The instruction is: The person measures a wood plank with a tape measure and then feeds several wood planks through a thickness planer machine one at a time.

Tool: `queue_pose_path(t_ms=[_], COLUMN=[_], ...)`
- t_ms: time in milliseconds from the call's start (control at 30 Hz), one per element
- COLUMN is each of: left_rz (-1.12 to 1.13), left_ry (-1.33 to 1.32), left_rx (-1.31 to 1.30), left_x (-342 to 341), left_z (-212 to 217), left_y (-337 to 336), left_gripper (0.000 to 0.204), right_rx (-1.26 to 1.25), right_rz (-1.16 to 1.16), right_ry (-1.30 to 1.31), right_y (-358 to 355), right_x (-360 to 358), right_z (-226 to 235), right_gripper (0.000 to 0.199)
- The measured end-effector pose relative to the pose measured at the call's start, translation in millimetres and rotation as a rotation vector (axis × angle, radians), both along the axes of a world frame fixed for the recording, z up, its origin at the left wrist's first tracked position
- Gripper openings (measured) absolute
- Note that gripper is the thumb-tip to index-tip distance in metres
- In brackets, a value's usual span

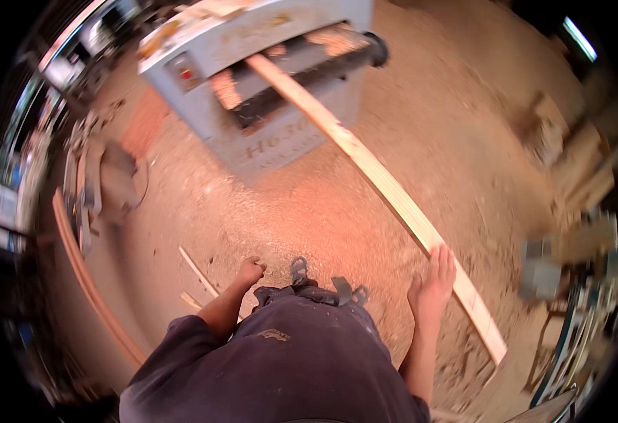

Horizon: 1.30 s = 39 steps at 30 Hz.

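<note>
A board (385, 185) lies mostly outside a grey machine (249, 149), only its far end within; right hand (434, 283) flat atop, left hand (250, 271) loose, apparently empty.

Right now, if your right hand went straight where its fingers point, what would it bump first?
The long pale board, since the right hand lies on it. Past the board's far edge, the way looks free over the dusty floor, though depth is hard to judge.
</note>
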<state>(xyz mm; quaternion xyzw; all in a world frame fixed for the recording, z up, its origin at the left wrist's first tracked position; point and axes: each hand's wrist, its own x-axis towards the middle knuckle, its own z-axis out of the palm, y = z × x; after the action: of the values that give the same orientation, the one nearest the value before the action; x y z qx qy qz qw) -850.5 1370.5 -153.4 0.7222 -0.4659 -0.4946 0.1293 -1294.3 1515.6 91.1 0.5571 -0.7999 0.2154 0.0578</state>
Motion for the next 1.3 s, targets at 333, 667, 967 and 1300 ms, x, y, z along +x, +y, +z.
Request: queue_pose_path(t_ms=[333, 667, 967, 1300], left_rz=[0.234, 0.393, 0.464, 0.644], left_ry=[-0.092, 0.002, 0.095, -0.143], left_rx=[0.119, 0.261, 0.174, 0.122], left_x=[68, 92, 86, 127], left_z=[-31, -86, -88, -71], left_y=[96, 142, 112, 148], left_gripper=[0.055, 0.055, 0.055, 0.05], right_rx=[0.018, -0.062, -0.129, -0.069], right_rz=[0.005, 0.01, 0.053, -0.023], right_ry=[-0.002, 0.168, 0.243, 0.436], right_y=[-27, -57, -90, -102], right_x=[-28, -6, 10, 4], right_z=[-8, -27, -33, -48], right_gripper=[0.055, 0.053, 0.049, 0.046])
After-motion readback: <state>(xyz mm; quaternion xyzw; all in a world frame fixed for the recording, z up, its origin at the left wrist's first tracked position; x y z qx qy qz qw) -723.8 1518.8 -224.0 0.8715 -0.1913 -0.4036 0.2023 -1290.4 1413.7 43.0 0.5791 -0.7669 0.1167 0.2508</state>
